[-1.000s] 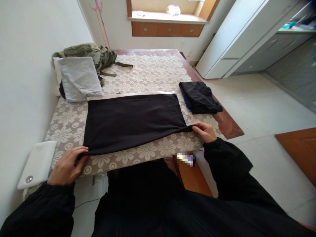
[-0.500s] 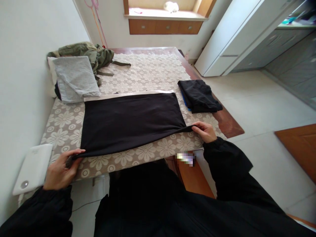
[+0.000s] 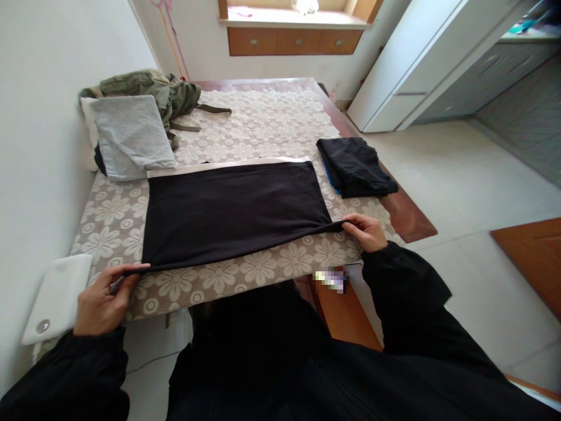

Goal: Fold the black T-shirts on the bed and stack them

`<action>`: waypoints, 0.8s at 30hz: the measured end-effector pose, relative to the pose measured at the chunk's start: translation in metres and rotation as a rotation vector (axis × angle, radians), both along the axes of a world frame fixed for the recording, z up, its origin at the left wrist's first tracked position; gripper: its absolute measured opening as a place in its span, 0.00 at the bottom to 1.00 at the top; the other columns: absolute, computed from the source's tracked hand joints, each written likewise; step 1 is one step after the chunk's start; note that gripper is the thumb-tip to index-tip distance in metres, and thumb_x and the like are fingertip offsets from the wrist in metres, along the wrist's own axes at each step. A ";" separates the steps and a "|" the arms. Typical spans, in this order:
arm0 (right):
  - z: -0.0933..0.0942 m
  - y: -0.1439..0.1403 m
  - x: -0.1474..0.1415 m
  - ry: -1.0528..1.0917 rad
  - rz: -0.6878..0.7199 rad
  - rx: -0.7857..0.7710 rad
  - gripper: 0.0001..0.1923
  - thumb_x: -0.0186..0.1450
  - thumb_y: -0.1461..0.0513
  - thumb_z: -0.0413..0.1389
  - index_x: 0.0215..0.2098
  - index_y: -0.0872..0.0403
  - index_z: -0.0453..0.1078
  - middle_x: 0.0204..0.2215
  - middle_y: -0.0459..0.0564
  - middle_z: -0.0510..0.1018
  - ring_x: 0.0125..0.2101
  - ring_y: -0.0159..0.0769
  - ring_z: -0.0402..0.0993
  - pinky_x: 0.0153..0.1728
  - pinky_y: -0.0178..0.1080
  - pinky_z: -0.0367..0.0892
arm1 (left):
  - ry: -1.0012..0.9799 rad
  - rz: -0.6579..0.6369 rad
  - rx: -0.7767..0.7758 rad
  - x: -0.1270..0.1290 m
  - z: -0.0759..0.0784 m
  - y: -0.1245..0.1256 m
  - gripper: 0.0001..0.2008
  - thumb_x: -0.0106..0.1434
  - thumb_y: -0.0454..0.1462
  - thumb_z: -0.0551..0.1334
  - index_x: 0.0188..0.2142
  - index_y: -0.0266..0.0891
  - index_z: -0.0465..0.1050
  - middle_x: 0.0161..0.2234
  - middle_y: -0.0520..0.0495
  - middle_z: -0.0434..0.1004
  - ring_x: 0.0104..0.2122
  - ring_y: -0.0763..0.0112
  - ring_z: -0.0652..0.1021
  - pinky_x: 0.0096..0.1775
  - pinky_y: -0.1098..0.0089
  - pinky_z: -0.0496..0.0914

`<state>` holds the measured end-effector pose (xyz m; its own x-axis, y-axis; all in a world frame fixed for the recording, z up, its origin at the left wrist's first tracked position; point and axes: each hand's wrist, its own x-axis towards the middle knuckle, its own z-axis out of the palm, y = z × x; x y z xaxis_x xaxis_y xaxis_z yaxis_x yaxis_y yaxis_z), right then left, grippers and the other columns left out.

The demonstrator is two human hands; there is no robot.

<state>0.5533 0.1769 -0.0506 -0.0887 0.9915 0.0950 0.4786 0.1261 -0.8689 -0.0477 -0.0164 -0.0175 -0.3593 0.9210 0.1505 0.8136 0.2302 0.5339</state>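
Drawing outward since the earlier frame, the left hand (image 3: 100, 298) and right hand (image 3: 366, 231) are each pinching a near corner of the black garment (image 3: 230, 207), stretching its long axis left-to-right between them.

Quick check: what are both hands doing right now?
Left hand: closed, pinching the near left corner of the black garment.
Right hand: closed, pinching its near right corner.

Person wears a black long-sleeved garment of soft, matte fabric. Both sleeves are loose, gathering in folds at the cuffs. Left hand (image 3: 101, 301) and right hand (image 3: 366, 231) are bare, without gloves.
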 end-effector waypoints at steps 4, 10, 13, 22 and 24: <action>0.000 0.000 0.000 0.010 0.007 -0.004 0.21 0.59 0.42 0.69 0.34 0.51 0.81 0.27 0.48 0.83 0.26 0.39 0.78 0.27 0.39 0.74 | -0.001 -0.021 0.013 0.002 0.002 0.000 0.16 0.72 0.51 0.60 0.49 0.45 0.76 0.49 0.46 0.88 0.53 0.56 0.85 0.57 0.59 0.77; -0.001 -0.001 0.000 0.021 0.003 0.010 0.20 0.59 0.44 0.69 0.33 0.51 0.81 0.26 0.48 0.83 0.25 0.38 0.77 0.26 0.38 0.73 | 0.042 0.023 0.033 0.002 0.001 -0.001 0.17 0.72 0.52 0.60 0.48 0.44 0.75 0.48 0.45 0.88 0.51 0.55 0.86 0.53 0.60 0.79; -0.001 -0.002 0.000 0.009 0.003 0.015 0.20 0.59 0.43 0.69 0.33 0.51 0.81 0.26 0.48 0.82 0.24 0.37 0.76 0.25 0.38 0.72 | 0.043 0.028 0.032 0.002 0.000 -0.001 0.16 0.72 0.51 0.60 0.49 0.44 0.74 0.47 0.46 0.88 0.52 0.56 0.86 0.53 0.60 0.79; 0.004 -0.010 0.007 -0.056 0.096 0.063 0.20 0.63 0.42 0.67 0.36 0.49 0.83 0.33 0.50 0.87 0.33 0.44 0.85 0.38 0.45 0.82 | -0.016 -0.023 0.045 0.010 0.013 -0.005 0.10 0.72 0.48 0.59 0.44 0.46 0.71 0.47 0.48 0.89 0.53 0.59 0.86 0.55 0.59 0.78; 0.009 -0.015 0.010 -0.073 0.175 0.092 0.18 0.65 0.43 0.65 0.37 0.48 0.84 0.39 0.52 0.89 0.42 0.48 0.86 0.48 0.49 0.82 | -0.006 -0.029 0.058 0.013 0.019 -0.008 0.09 0.72 0.47 0.59 0.44 0.47 0.71 0.47 0.48 0.89 0.53 0.59 0.86 0.55 0.59 0.78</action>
